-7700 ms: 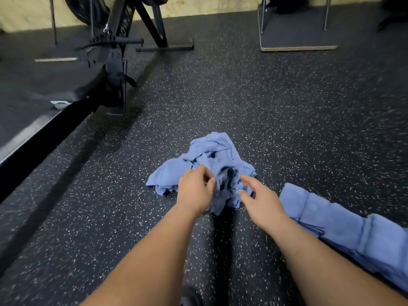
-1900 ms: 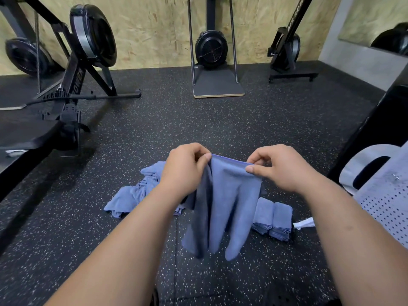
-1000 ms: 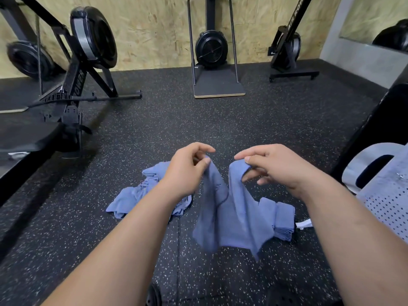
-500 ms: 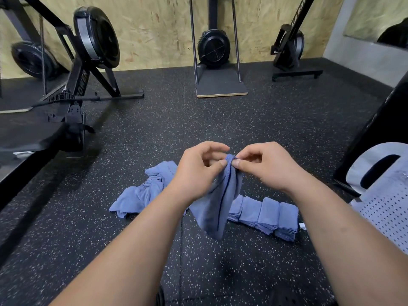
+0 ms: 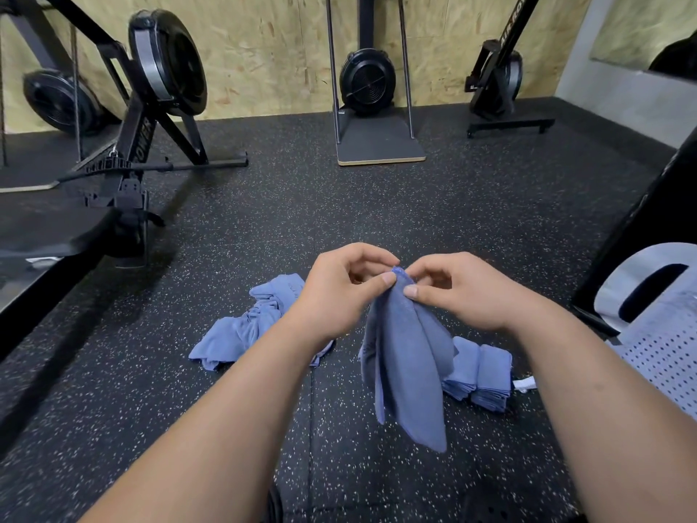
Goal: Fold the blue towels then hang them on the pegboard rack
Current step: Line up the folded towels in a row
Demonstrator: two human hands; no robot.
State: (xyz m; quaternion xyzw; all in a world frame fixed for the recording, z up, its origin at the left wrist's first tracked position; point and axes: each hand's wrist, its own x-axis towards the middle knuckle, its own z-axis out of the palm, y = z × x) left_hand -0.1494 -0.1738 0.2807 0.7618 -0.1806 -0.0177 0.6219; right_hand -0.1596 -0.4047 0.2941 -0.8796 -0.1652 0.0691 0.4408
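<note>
The left hand [image 5: 339, 292] and right hand [image 5: 467, 296] meet, each grip pinched on the top edge of one blue towel [image 5: 409, 368], which hangs straight down below them, long axis upright, above the floor [image 5: 377, 220].
</note>
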